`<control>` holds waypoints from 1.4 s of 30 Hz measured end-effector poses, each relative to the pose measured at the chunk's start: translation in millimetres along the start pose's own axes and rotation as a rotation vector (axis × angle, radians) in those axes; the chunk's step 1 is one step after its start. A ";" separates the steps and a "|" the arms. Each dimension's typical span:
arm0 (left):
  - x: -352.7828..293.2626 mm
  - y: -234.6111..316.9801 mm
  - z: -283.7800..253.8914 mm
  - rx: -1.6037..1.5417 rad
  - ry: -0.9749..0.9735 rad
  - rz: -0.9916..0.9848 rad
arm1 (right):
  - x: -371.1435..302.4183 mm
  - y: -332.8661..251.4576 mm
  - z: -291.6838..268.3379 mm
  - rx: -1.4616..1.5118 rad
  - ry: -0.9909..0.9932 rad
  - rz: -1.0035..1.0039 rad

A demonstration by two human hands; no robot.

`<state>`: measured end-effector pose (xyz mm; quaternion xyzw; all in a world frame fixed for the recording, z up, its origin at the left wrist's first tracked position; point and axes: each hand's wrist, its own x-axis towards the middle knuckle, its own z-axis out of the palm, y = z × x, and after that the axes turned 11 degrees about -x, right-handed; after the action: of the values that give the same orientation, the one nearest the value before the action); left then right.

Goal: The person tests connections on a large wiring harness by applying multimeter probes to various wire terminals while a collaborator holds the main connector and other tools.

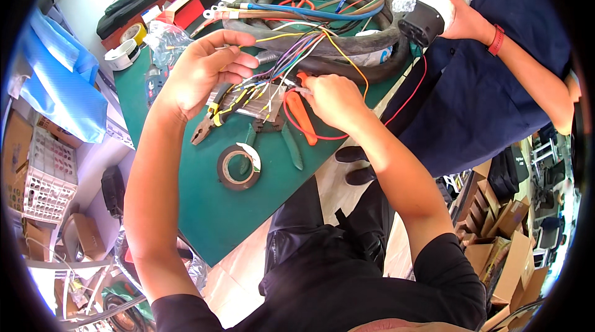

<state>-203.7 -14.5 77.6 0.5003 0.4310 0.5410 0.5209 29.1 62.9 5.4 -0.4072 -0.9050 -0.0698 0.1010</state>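
Note:
My left hand (207,68) is raised over the green work mat, its fingers loosely curled and apart. The end of a yellow wire (273,38) lies by its index fingertip; whether they touch I cannot tell. My right hand (333,101) grips an orange-handled hand tool (301,120), whose jaws are at a fan of thin coloured wires (310,44). Several wires end in pale tips. Below lie combination pliers (202,129) with yellow-and-black handles, a green-handled tool (292,147) and a roll of black tape (238,169).
A coil of thick black cable (365,44) fills the mat's far side, with ring-lugged blue and brown leads (254,13). At right, a co-worker's hand (462,16) holds a black connector (421,23) in clear wrap. Tape rolls (123,54) lie far left; cardboard boxes (511,257) stand lower right.

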 end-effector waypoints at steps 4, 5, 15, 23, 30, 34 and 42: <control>-5.2 -5.9 -8.1 -0.149 -0.097 0.033 | -11.8 2.6 10.6 0.045 0.184 -0.082; -8.2 -7.5 -6.9 -0.177 -0.111 0.044 | -15.4 3.9 8.7 0.040 0.191 -0.079; -12.3 -41.0 -1.7 -0.225 0.056 0.183 | -37.6 15.3 -0.4 0.070 0.291 -0.066; 2.3 -42.2 1.4 0.027 0.243 0.285 | -54.7 20.5 -36.5 0.353 0.424 0.021; 0.9 -45.8 16.6 -0.019 0.234 0.442 | -71.7 16.4 -67.4 0.413 0.405 0.019; -2.4 -53.6 13.2 -0.062 0.222 0.443 | -82.4 15.3 -74.4 0.322 0.266 0.101; 0.2 -66.5 11.3 -0.175 0.187 0.450 | -83.2 0.4 -53.0 0.547 0.044 0.070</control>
<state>-183.6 -9.2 13.4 0.4844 0.3064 0.7224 0.3867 90.0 -8.0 36.9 -0.3944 -0.8731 0.1720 0.2291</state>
